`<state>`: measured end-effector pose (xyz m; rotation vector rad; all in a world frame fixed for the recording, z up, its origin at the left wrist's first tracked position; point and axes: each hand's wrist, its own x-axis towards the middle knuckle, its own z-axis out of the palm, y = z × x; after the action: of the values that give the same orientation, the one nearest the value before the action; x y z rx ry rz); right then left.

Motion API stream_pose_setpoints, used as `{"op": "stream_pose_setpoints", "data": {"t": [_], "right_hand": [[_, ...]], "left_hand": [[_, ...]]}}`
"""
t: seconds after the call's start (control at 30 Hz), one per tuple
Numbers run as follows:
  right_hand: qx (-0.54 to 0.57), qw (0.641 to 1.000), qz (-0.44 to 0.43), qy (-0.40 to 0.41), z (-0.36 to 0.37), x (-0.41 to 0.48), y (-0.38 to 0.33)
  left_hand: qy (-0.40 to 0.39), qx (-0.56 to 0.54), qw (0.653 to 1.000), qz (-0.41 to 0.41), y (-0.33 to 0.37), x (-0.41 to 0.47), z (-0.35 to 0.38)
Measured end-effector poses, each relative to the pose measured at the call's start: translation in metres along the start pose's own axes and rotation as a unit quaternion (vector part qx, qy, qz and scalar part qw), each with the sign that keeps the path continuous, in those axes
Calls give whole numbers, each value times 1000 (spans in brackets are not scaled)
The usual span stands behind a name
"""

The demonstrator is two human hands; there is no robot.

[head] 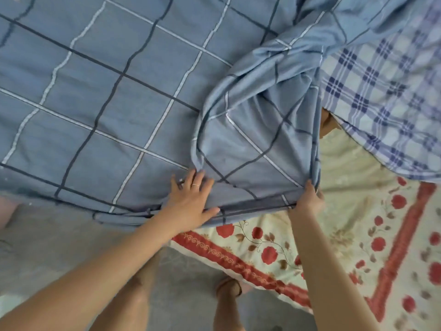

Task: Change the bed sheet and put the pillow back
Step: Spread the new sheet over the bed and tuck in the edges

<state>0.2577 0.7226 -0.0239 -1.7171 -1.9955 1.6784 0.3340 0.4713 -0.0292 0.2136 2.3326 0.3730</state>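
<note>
- Left hand (191, 201) is wearing a thin, pale ring (195, 185) on one finger.
- Forearms (114, 256) are showing bare.
- Foot (228, 289), below the left hand, is wearing a strapped sandal (239, 290).

Blue sheet (107, 91) with dark and white grid lines; cream cover (346, 235) with red roses and border; pale blue-checked cloth (381, 91); grey floor (59, 240).

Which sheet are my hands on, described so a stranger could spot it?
Over the rose-printed cover, filling the left and middle, lies the blue sheet. Wide dark and white grid lines set it apart from the small-checked plaid cloth at top right.
</note>
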Motion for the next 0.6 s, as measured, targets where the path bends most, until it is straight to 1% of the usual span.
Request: {"op": "stream_pose_setpoints", "data": {"t": [0.07, 0.1, 0.17, 0.27, 0.37, 0.47, 0.53, 0.6], "right_hand": [[1, 999, -12, 53, -45, 16, 9], [-6, 997, -16, 80, -65, 26, 13], [-10, 992, -17, 128, -105, 44, 19], [-36, 989, 13, 141, -163, 68, 32], [-72, 991, 35, 112, -215, 86, 58], [-102, 992, 48, 60, -247, 88, 76], [-137, 989, 62, 18, -263, 92, 92], [-179, 979, 86, -50, -269, 97, 103]], "left_hand": [[0, 34, 998, 55, 58, -1, 8], [-13, 39, 997, 72, 87, -2, 15], [-43, 60, 994, 78, 137, -1, 35], [-34, 105, 992, 58, 192, 5, 64], [-32, 127, 991, 27, 233, 9, 87], [-82, 128, 988, -20, 255, 8, 109], [-116, 140, 983, -38, 266, 0, 125], [-137, 153, 977, -50, 271, -10, 138]]}}
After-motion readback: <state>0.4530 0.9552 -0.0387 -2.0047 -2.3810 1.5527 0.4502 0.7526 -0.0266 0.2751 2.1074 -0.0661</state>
